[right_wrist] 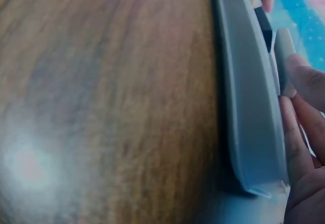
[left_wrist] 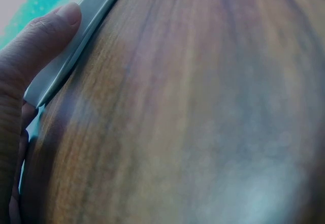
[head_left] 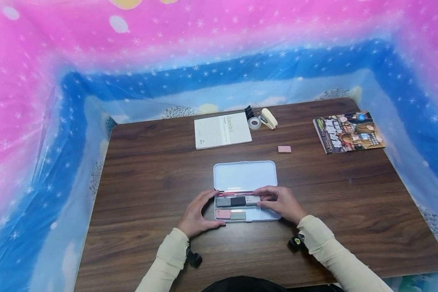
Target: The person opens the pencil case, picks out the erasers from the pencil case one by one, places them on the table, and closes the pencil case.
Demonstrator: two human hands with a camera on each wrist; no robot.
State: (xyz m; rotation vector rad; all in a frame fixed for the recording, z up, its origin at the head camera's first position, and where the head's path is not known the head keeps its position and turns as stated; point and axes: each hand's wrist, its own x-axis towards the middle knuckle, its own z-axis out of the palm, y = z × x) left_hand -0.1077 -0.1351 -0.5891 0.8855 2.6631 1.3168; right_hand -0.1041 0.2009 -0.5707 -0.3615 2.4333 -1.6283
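An opened white pencil case (head_left: 266,215) lies on the table with its lid (head_left: 244,175) tipped back. My left hand (head_left: 196,215) holds the case's left end, thumb on the front edge and fingers at the back corner; in the left wrist view the thumb (left_wrist: 48,36) presses the rim. My right hand (head_left: 282,201) pinches a pale eraser-like block (right_wrist: 285,56) over the right part of the case. Beside it in one row sit a black block (head_left: 237,201) and a grey block (head_left: 224,202). In front lie a pink eraser (head_left: 223,214) and a grey-green block (head_left: 238,215). A pink pencil (head_left: 233,194) lies behind.
Behind the case lies a loose pink eraser (head_left: 284,149). Farther back are a notebook (head_left: 222,129), a tape roll (head_left: 254,123), black binder clips (head_left: 249,112) and a cream stapler (head_left: 268,118). A comic-style book (head_left: 349,133) lies at the back right. Patterned cloth hangs around the table.
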